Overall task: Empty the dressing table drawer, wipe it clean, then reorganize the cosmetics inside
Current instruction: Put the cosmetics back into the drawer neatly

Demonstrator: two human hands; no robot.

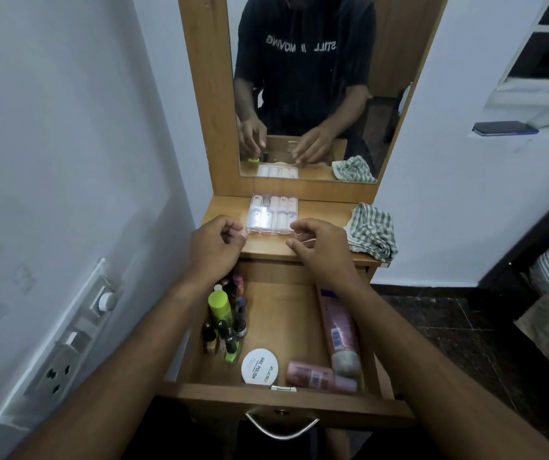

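Note:
The wooden drawer (283, 310) is pulled out below the dressing table top (276, 249). Along its left side stand a green bottle (220, 305) and several small nail polish bottles (230, 338). A white round jar (260, 366) and a pink bottle (316, 376) lie at the front, and a long pink tube (338, 330) lies along the right wall. A clear box of pink-white bottles (271, 214) sits on the table top. My left hand (220, 242) and my right hand (321, 249) hover just before the box, fingers loosely curled, holding nothing.
A checked cloth (371, 232) lies crumpled on the right end of the table top. The mirror (306, 94) rises behind it. A switch and socket panel (67, 343) is on the left wall. A phone (505, 128) rests on a ledge at right.

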